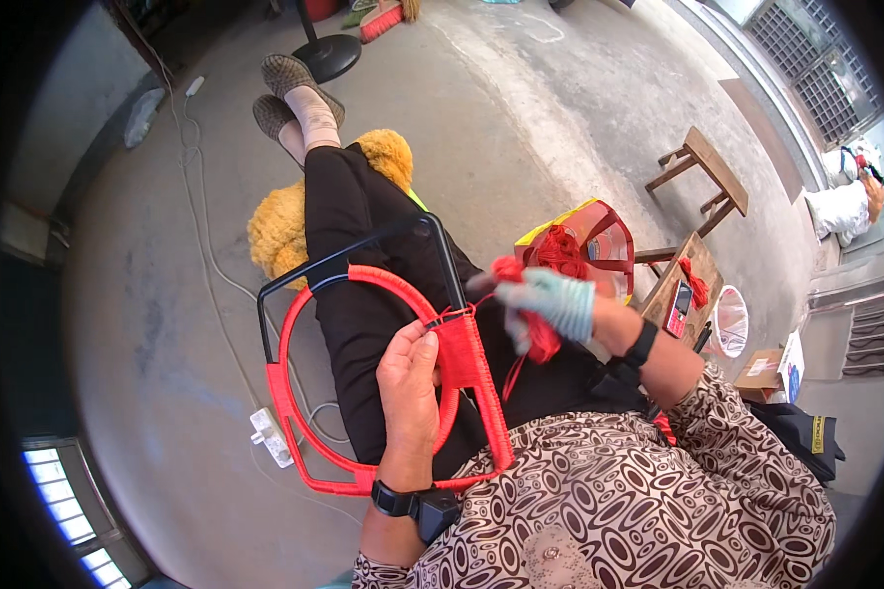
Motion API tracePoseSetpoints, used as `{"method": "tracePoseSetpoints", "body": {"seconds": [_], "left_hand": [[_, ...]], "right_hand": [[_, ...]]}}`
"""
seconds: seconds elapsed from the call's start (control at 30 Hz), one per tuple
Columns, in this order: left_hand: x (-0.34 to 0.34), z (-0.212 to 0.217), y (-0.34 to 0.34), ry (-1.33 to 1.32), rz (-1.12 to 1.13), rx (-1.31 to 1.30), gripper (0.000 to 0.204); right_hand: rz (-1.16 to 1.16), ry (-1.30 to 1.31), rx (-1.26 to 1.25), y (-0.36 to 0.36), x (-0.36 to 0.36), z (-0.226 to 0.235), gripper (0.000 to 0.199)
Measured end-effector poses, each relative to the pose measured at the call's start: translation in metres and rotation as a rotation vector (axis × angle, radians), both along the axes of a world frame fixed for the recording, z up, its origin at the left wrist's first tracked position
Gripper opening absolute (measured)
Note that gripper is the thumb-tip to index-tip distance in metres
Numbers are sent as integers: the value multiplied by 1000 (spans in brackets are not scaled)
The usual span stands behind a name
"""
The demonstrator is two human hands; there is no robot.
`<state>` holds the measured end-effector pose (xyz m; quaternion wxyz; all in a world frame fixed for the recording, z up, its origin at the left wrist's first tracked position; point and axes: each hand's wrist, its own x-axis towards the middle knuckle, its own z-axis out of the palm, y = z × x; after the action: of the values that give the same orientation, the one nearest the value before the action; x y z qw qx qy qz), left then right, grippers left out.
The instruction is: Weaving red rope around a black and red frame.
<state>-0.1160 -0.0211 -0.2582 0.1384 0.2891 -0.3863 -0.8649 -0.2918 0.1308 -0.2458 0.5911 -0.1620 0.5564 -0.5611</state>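
**Red cord being wound onto a wire frame, held across the lap**

Nearest, the left hand (410,388) grips the frame (363,373) from the lap side, fingers curled around the densely wrapped red panel where the inner ring meets the straight bar, thumb pressed on top. A black wristband sits just below it. The frame rests across the person's black trousers (363,245): its lower and left edges and the ring are already covered in red cord, while the upper edge and top right corner are bare black wire.

Just to the right, the right hand (550,304), in a pale knitted glove, is clenched around a bundle of red cord (538,334), with a strand running from it to the frame's wrapped panel. The glove looks blurred.

Beyond that hand stands a red basket (599,240) with more red cord inside. Under the legs lies a yellow fluffy cushion (280,226). On the concrete floor to the left a white power strip (268,437) touches the frame's lower left corner. Farther right stand two small wooden stools (707,167).
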Motion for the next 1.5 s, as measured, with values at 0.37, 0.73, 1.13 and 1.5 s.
{"method": "tracePoseSetpoints", "body": {"seconds": [0.37, 0.73, 1.13, 1.5], "left_hand": [[-6, -9, -6, -42, 0, 94, 20], [-7, 3, -1, 82, -321, 256, 29], [-7, -8, 5, 94, 23, -96, 48], [-5, -20, 0, 32, 42, 163, 16]], "right_hand": [[-488, -355, -321, 4, 10, 2, 33], [-413, -513, -410, 10, 7, -27, 34], [-217, 1550, 85, -20, -11, 25, 22], [-255, 590, 129, -27, 6, 29, 26]]}}
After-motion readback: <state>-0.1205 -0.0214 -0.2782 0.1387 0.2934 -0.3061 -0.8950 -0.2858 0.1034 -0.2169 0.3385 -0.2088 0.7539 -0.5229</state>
